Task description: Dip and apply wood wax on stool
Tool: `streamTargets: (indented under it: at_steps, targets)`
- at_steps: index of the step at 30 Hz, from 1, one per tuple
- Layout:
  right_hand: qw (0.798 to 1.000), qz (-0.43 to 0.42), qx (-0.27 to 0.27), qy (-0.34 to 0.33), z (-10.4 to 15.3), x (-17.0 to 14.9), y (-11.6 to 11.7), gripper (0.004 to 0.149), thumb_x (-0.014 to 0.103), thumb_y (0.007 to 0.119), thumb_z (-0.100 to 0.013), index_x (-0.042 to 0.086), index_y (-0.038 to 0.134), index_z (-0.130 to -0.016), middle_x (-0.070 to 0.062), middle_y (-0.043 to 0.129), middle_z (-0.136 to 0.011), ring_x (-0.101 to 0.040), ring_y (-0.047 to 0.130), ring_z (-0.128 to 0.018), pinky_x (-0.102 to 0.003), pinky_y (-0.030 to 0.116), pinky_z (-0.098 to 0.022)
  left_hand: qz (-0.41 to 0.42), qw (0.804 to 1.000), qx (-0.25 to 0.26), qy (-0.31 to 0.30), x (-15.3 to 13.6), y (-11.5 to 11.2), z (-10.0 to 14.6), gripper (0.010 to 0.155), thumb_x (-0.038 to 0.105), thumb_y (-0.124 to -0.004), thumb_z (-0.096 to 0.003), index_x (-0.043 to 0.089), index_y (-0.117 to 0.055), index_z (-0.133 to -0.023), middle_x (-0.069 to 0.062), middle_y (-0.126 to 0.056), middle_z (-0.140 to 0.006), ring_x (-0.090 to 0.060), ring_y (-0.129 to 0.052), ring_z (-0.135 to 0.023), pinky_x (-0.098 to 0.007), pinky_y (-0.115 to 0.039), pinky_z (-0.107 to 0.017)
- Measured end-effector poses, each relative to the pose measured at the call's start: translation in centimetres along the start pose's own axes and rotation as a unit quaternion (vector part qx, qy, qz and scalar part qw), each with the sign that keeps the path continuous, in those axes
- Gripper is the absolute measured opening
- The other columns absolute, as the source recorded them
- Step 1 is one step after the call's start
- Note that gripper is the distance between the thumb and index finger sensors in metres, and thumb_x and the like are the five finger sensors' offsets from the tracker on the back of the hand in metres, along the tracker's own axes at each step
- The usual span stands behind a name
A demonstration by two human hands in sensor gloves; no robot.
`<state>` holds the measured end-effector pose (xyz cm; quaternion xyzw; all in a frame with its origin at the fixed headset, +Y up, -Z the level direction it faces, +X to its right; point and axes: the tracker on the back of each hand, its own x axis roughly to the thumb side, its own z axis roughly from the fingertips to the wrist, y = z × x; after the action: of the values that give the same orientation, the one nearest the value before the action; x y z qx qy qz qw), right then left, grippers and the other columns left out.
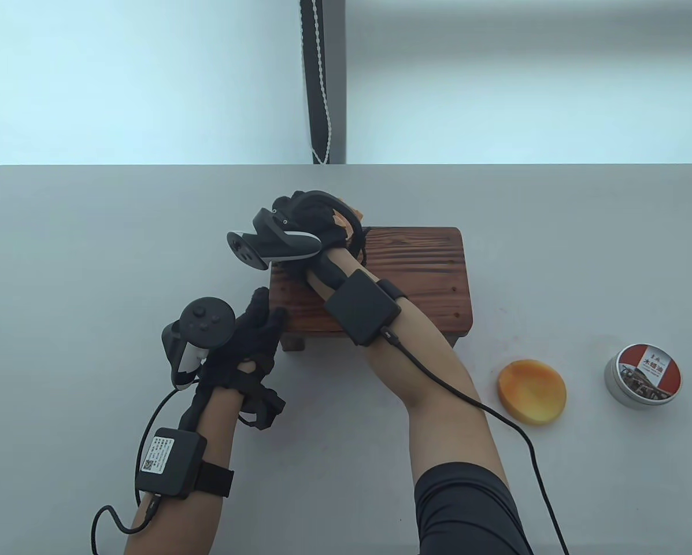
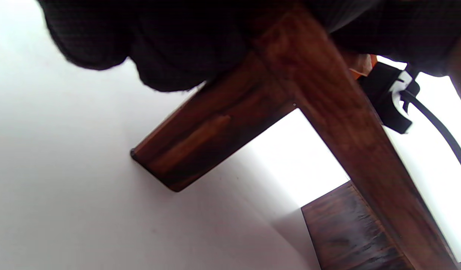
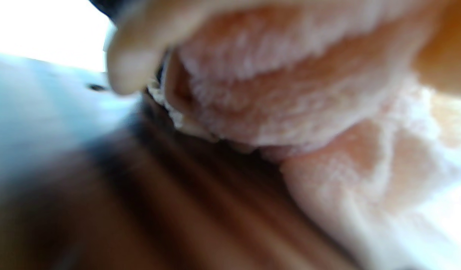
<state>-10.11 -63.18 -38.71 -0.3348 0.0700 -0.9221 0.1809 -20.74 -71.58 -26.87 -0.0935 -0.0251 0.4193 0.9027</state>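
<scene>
Left forearm: nearest the table camera, bottom left, black sensor box strapped on, cable trailing off the bottom edge.
Left hand (image 1: 253, 341): black glove, tracker on its back, at the stool's near-left corner. Fingers fairly straight and close together, tips touching the seat edge above the near-left leg. Left wrist view: dark glove covers the top of the frame over the leg joint; how far the fingers wrap there, cannot tell.
Stool (image 1: 392, 277): small, dark brown, grained rectangular seat, upright mid-table. Left wrist view shows a leg and rail from below.
Right hand (image 1: 311, 219): black glove, tracker pointing left, at the stool's far-left corner; forearm lies diagonally across the seat.
Cloth (image 3: 290, 93): fluffy peach-orange, bunched under the right hand, pressed on the wood in the blurred right wrist view; a bit shows beside the glove in the table view.
Right fingers: curled over the cloth; exact finger layout cannot tell.
Wax puck (image 1: 532, 392): orange disc, dished top, on the table near the stool's right side.
Tin (image 1: 643, 376): round metal, red-and-white label, just right of the puck.
Table (image 1: 91, 260): grey, rounded corners.
</scene>
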Motion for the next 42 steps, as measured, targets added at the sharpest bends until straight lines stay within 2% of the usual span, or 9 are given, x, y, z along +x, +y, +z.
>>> streamTargets:
  at_steps: [6, 11, 13, 15, 20, 37, 40, 42]
  targets:
    - [0.998, -0.005, -0.025, -0.062, 6.7, 1.4, -0.8, 0.044, 0.023, 0.093, -0.05, 0.029, 0.082, -0.092, -0.029, 0.092, -0.098, -0.057, 0.1, -0.058, -0.065, 0.09, -0.026, -0.003, 1.0, -0.001, 0.001, 0.2, -0.1, 0.1, 0.081, 0.045, -0.063, -0.061, -0.012, -0.044, -0.116, -0.028, -0.09, -0.077, -0.038, -0.098, -0.056, -0.074, -0.077, -0.055]
    - [0.993, -0.015, -0.034, -0.11, 14.2, 2.3, -1.4, 0.043, 0.023, 0.093, -0.05, 0.03, 0.083, -0.091, -0.029, 0.091, -0.098, -0.057, 0.099, -0.058, -0.065, 0.09, -0.026, -0.009, 1.0, 0.004, -0.001, 0.2, -0.1, 0.2, 0.079, 0.044, -0.062, -0.0613, -0.012, -0.045, -0.115, -0.028, -0.091, -0.076, -0.039, -0.099, -0.055, -0.073, -0.078, -0.055]
    - [0.992, -0.015, -0.039, -0.115, 16.2, 2.4, -1.4, 0.043, 0.023, 0.093, -0.05, 0.03, 0.083, -0.091, -0.028, 0.091, -0.098, -0.057, 0.099, -0.058, -0.065, 0.09, -0.026, -0.013, 1.0, 0.005, 0.0, 0.2, -0.1, 0.2, 0.079, 0.044, -0.062, -0.0612, -0.011, -0.045, -0.115, -0.027, -0.091, -0.076, -0.038, -0.099, -0.055, -0.073, -0.078, -0.055]
    - [0.993, -0.012, -0.043, -0.112, 17.0, 2.4, -1.3, 0.043, 0.023, 0.093, -0.05, 0.03, 0.083, -0.091, -0.028, 0.091, -0.099, -0.057, 0.099, -0.059, -0.065, 0.09, -0.027, -0.013, 1.0, 0.011, -0.001, 0.2, -0.2, 0.2, 0.079, 0.044, -0.062, -0.0612, -0.012, -0.046, -0.115, -0.027, -0.091, -0.076, -0.038, -0.099, -0.055, -0.073, -0.078, -0.055]
    - [0.994, -0.036, -0.035, -0.095, 14.8, 2.3, -1.5, 0.043, 0.023, 0.093, -0.05, 0.03, 0.084, -0.091, -0.028, 0.092, -0.098, -0.057, 0.099, -0.058, -0.065, 0.09, -0.026, -0.013, 1.0, 0.008, -0.001, 0.2, -0.2, 0.2, 0.079, 0.044, -0.061, -0.0613, -0.012, -0.046, -0.115, -0.027, -0.091, -0.076, -0.038, -0.099, -0.055, -0.073, -0.078, -0.055]
    - [0.998, -0.024, -0.001, -0.053, 2.0, 2.3, -1.5, 0.042, 0.023, 0.093, -0.05, 0.031, 0.084, -0.091, -0.027, 0.092, -0.099, -0.057, 0.099, -0.059, -0.065, 0.09, -0.027, -0.013, 1.0, 0.004, -0.004, 0.1, 0.0, 0.3, 0.078, 0.044, -0.06, -0.0612, -0.012, -0.047, -0.115, -0.027, -0.091, -0.077, -0.038, -0.099, -0.055, -0.073, -0.078, -0.055]
    - [0.999, -0.032, -0.006, -0.035, 1.1, 1.7, -1.5, 0.046, 0.024, 0.092, -0.05, 0.028, 0.08, -0.095, -0.026, 0.09, -0.101, -0.056, 0.099, -0.062, -0.065, 0.09, -0.03, -0.033, 0.999, 0.0, -0.001, 0.4, 0.2, 0.3, 0.078, 0.044, -0.059, -0.0616, -0.011, -0.047, -0.115, -0.028, -0.091, -0.079, -0.04, -0.099, -0.058, -0.075, -0.076, -0.056]
    - [0.998, -0.042, -0.044, -0.021, 2.2, 0.5, -2.3, 0.051, 0.026, 0.091, -0.05, 0.025, 0.075, -0.098, -0.024, 0.089, -0.101, -0.055, 0.099, -0.063, -0.064, 0.091, -0.031, -0.055, 0.999, -0.001, -0.002, 0.7, 0.4, 0.4, 0.079, 0.044, -0.059, -0.0617, -0.011, -0.044, -0.116, -0.032, -0.087, -0.086, -0.045, -0.096, -0.065, -0.076, -0.072, -0.059]
